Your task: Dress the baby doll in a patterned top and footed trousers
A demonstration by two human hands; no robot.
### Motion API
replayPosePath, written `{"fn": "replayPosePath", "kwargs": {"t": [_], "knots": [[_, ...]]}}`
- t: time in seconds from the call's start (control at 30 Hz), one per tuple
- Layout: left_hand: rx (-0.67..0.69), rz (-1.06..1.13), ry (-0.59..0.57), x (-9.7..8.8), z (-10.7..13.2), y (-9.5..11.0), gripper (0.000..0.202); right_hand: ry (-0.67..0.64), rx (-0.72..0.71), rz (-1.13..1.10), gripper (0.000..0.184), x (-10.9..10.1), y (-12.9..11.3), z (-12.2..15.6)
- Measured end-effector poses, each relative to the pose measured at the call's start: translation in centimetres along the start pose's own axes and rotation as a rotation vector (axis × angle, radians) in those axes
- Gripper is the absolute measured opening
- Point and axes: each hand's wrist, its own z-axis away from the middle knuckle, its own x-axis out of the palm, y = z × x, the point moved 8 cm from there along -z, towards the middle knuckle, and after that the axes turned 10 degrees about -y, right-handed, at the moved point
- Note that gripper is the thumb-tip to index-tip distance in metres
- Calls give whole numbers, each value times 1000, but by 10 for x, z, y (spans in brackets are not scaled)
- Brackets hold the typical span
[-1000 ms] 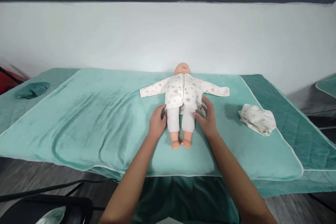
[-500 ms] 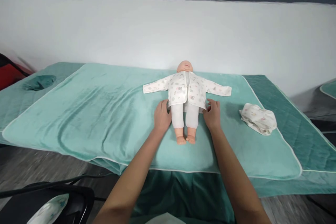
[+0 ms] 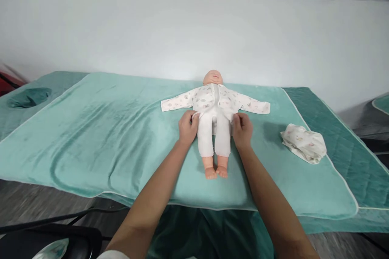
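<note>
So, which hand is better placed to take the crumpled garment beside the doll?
Probably the right hand: it rests beside the doll, on the same side as the crumpled garment. The left hand would have to cross the doll.

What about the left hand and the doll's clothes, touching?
Touching. The head view shows the left hand pinching the doll's clothes at the waist.
</note>
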Motion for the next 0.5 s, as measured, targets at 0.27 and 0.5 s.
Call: {"fn": "replayPosePath", "kwargs": {"t": [0.27,0.5], "knots": [[-404,104,344,-26,8,-57,24,253,324,-97,43,-29,53,-1],[-137,-152,130,-16,3,-16,26,88,207,-16,41,-22,38,3]]}}
